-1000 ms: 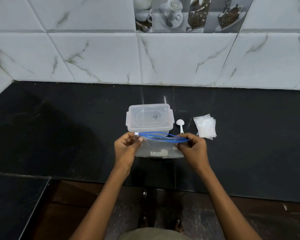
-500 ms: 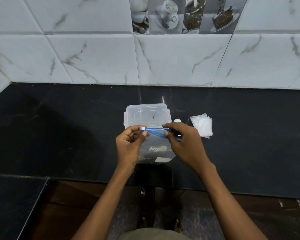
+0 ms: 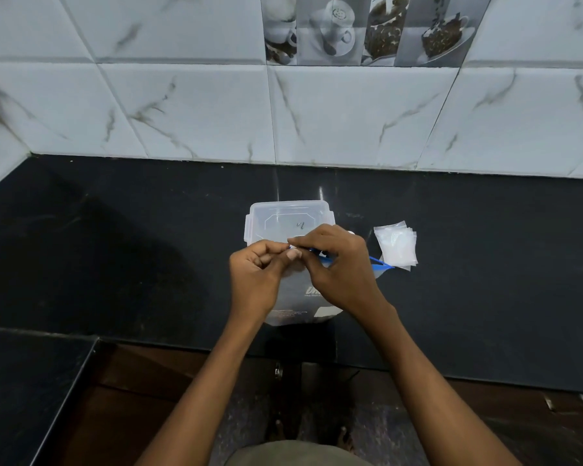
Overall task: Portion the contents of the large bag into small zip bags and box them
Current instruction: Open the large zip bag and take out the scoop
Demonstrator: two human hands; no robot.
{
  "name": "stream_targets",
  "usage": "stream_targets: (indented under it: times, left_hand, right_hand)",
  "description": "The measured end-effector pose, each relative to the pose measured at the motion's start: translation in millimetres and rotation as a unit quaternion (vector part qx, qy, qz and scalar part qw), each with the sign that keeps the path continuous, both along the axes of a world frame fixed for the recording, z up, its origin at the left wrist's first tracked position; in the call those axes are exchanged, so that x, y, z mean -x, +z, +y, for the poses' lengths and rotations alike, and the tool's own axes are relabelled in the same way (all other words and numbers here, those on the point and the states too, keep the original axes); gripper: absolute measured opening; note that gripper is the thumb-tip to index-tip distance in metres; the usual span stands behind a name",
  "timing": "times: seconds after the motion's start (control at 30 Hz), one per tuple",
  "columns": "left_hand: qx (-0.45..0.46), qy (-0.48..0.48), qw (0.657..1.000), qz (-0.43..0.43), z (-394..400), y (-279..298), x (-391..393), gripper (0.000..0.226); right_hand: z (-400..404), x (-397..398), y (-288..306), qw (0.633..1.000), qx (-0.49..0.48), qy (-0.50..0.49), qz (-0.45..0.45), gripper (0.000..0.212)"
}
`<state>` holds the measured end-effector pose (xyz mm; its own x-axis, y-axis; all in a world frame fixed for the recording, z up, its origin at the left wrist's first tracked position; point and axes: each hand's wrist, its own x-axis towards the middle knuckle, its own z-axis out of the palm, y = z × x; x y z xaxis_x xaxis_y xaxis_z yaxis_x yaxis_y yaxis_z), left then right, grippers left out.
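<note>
The large bag (image 3: 297, 297) shows white print, perhaps "UR".

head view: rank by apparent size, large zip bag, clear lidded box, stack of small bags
1. large zip bag, though the hands cover much of it
2. clear lidded box, partly hidden behind the hands; it lies farther from the camera, so its place against the bag is unsure
3. stack of small bags, clearly smallest

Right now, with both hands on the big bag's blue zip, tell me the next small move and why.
Probably pull the zip apart. The left hand and right hand pinch the blue zip strip of the large bag at one end, and the small zip bags lie waiting beside the lidded box.
</note>
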<state>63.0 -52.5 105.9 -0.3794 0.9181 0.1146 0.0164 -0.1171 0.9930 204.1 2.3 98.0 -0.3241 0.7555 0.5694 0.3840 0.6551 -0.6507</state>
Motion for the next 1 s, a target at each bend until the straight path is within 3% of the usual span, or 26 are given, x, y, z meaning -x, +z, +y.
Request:
stream_targets:
  times: [0.17, 0.43, 0.57, 0.7, 0.87, 1.0]
  left_hand:
    - [0.024, 0.032, 0.999, -0.017, 1, -3, -4, 0.006]
    - [0.013, 0.085, 0.995, 0.056, 10, -5, 5, 0.013]
    - [-0.008, 0.031, 0.998, 0.061, 20, -2, 24, 0.005]
    - [0.002, -0.039, 0.990, 0.133, 27, -1, 0, 0.023]
    - [0.010, -0.029, 0.993, 0.114, 33, -1, -12, 0.015]
    - [-0.006, 0.006, 0.988, 0.156, 33, -1, -17, 0.010]
  right_hand:
    - [3, 0, -6, 0.999, 0.008, -0.032, -0.012, 0.015]
    - [10, -17, -8, 0.993, 0.031, -0.091, -0.073, 0.012]
    - [21, -40, -1, 0.993, 0.058, -0.095, -0.041, 0.016]
    - [20, -27, 3, 0.995, 0.058, -0.067, -0.036, 0.012]
    - [17, -22, -4, 0.995, 0.085, -0.053, -0.020, 0.018]
    - [14, -20, -7, 0.993, 0.085, -0.072, -0.044, 0.017]
